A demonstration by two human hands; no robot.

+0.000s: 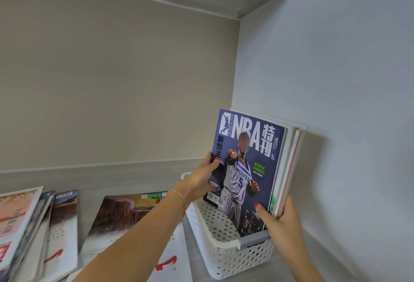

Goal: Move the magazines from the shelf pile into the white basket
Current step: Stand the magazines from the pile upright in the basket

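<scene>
Your left hand (202,175) and right hand (283,219) clamp upright magazines (248,165) in the basket (226,257); released early, they could topple left.

The lower edges of the upright magazines (248,169) are hidden inside the white basket (224,257). Behind the front cover, the other magazines show only thin edges — their covers cannot be seen. The shelf pile (29,232) is cut off by the left and bottom edges, and its small print is unreadable.
</scene>
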